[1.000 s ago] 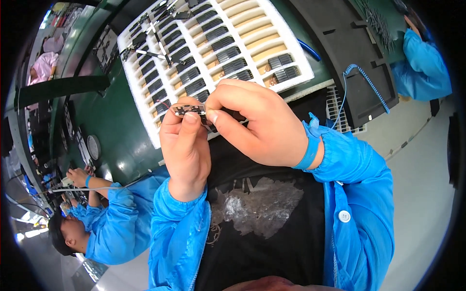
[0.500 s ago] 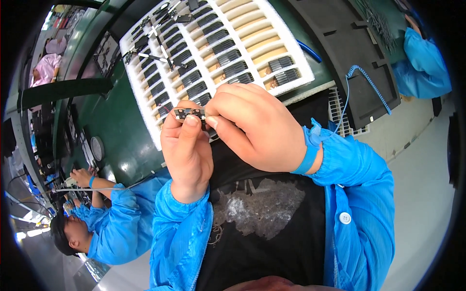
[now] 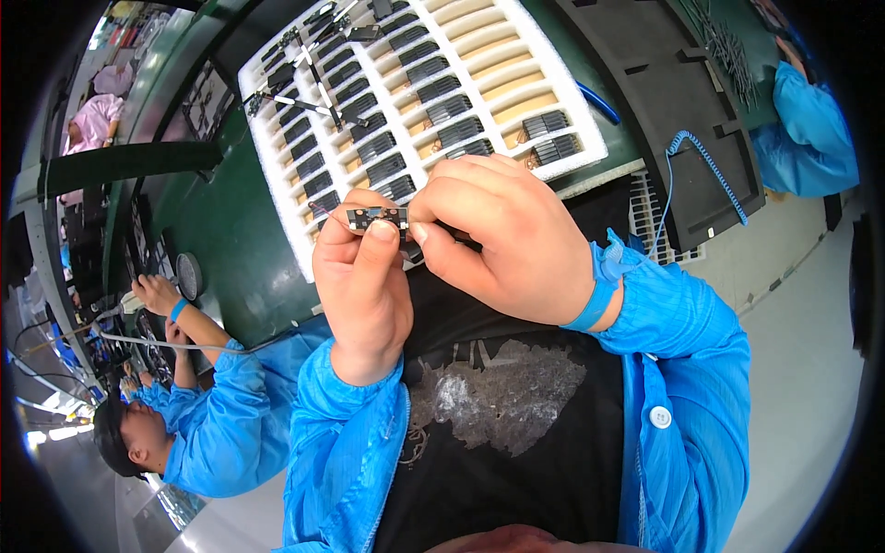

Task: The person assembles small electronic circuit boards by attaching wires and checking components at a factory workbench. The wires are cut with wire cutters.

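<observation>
Between thumb and fingers, my left hand (image 3: pixel 367 286) grips a small black circuit board (image 3: pixel 376 217) with copper-coloured spots. My right hand (image 3: pixel 502 244) is closed in a pinch at the board's right end; its fingertips touch that end, and the far side of the pinch is hidden. Just beyond both hands lies a white foam tray (image 3: pixel 590 138) with rows of slots. Many slots hold flat black parts (image 3: pixel 452 108), while those toward the upper right show bare tan bottoms. Loose black-and-white strips (image 3: pixel 313 78) lie across the tray's left part.
A black panel (image 3: pixel 678 111) stands right of the tray, with a coiled blue cord (image 3: pixel 708 166) across it, near my blue wrist strap (image 3: pixel 604 290). At left, a co-worker in a blue smock (image 3: pixel 230 415) works at the green bench (image 3: pixel 230 276). Another blue sleeve (image 3: pixel 807 129) shows at far right.
The tray and surroundings have shifted slightly rightward in the view. Both hands keep their hold, and the board now tilts its face a little more into view.
</observation>
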